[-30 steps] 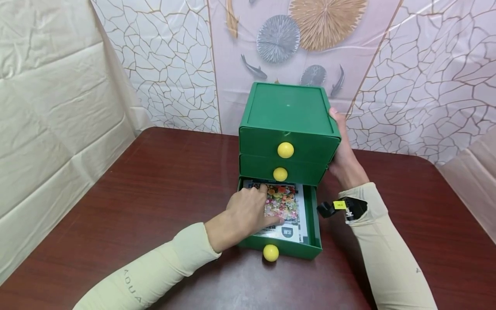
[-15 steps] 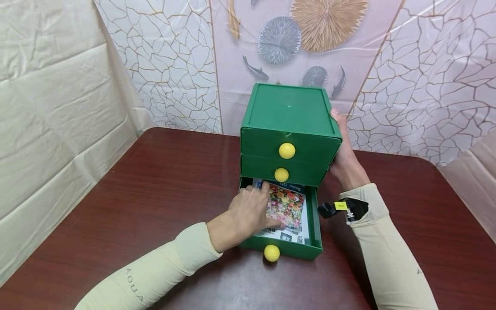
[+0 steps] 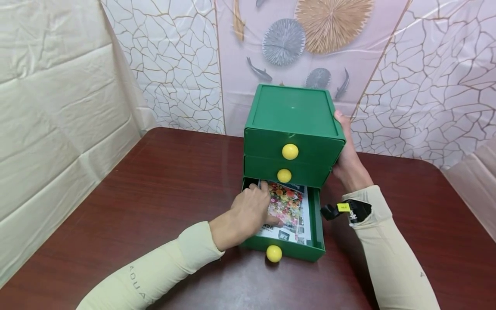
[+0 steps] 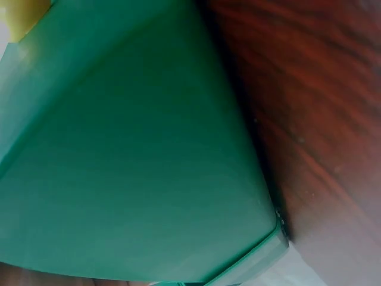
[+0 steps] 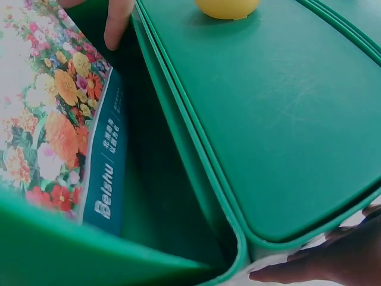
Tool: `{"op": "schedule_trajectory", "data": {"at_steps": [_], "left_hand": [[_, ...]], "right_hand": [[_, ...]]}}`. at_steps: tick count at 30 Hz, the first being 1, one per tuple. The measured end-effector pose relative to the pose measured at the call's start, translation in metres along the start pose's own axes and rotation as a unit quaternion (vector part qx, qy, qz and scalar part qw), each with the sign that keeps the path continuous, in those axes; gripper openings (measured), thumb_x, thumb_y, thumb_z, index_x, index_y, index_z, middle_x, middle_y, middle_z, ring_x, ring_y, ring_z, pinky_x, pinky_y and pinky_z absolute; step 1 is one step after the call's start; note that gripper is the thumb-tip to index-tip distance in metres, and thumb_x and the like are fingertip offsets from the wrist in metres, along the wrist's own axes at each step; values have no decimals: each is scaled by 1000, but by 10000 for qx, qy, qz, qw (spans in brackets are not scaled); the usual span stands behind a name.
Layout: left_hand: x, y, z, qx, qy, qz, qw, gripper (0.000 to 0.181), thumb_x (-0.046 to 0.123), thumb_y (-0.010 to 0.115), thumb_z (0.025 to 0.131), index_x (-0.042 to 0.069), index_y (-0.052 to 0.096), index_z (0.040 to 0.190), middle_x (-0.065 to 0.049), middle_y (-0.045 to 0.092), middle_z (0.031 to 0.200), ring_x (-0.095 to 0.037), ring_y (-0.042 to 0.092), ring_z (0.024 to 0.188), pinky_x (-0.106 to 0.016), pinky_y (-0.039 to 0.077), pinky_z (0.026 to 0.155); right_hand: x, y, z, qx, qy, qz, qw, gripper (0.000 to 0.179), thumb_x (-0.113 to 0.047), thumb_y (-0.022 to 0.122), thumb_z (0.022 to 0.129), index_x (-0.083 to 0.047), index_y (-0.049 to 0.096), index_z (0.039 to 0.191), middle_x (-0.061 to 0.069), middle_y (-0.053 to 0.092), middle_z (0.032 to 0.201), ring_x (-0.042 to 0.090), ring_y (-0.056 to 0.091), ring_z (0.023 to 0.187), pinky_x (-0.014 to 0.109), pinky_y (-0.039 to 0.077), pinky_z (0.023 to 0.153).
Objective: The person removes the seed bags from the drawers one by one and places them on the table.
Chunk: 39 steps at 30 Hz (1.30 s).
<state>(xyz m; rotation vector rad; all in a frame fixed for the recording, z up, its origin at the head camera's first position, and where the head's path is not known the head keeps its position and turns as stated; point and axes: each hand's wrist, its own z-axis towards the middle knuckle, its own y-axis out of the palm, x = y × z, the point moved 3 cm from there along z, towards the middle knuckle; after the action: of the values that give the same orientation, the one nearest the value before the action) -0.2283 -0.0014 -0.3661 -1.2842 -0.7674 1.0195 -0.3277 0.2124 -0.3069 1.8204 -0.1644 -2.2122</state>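
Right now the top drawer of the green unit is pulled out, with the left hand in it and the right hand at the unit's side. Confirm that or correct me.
Wrong drawer: the head view shows the bottom drawer of the green unit pulled out, with the left hand in it and the right hand at the unit's side.

In front of you, past the dark reddish-brown table (image 3: 182,172), a gold-veined white backdrop (image 3: 182,56) frames a pink panel (image 3: 236,103) printed with fish (image 3: 258,70) and round shapes (image 3: 284,41); on your left hangs a creased cream cloth (image 3: 58,107).
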Motion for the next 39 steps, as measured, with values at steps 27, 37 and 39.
{"op": "schedule_trajectory", "data": {"at_steps": [27, 37, 39], "left_hand": [[-3, -8, 0, 235, -12, -664, 9975, 20, 22, 66, 104, 3, 64, 100, -11, 62, 74, -28, 71, 66, -35, 58, 50], [-29, -10, -3, -418, -80, -3096, 9499, 32, 10, 62, 105, -10, 50, 127, -7, 53, 64, -20, 56, 49, -32, 45, 47], [-31, -14, -1, -461, -233, -3338, 9412, 38, 14, 67, 103, -9, 49, 126, -7, 52, 63, -20, 55, 46, -30, 43, 45]], "right_hand": [[1, -6, -1, 103, 68, 14, 9999, 48, -64, 50, 104, -18, 61, 113, -8, 67, 85, 3, 66, 70, 17, 51, 63], [4, -1, 1, 60, 217, -109, 9997, 49, -67, 48, 103, -20, 61, 102, -9, 66, 79, 2, 66, 69, 18, 51, 64], [0, -3, 1, 138, 164, -142, 9997, 50, -67, 49, 103, -19, 60, 103, -9, 66, 80, 2, 66, 69, 18, 51, 64]]}}
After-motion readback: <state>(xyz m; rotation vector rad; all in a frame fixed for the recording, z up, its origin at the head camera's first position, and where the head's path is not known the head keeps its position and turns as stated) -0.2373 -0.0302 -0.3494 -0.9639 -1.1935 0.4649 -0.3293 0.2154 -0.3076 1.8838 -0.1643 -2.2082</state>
